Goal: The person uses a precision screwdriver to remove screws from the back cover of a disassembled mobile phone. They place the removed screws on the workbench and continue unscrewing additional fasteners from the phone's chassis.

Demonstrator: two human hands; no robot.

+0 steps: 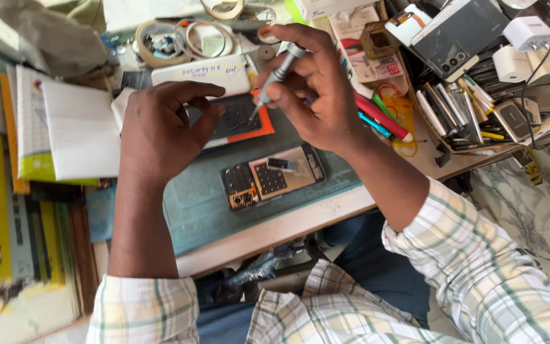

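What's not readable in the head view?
- Screwdriver tip: too small to tell which screw it meets on the phone.
- Phone's left part: hidden behind left hand.
- Right hand covers the mat behind it.
- Opened back panel: parts too small to identify.

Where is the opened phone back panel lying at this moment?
In the head view, the opened phone back panel lies near the middle on the teal work mat, just below the right hand holding a screwdriver.

Smooth metal screwdriver (279,73), matt rubbery mat (198,197), checked cloth sleeves (479,267).
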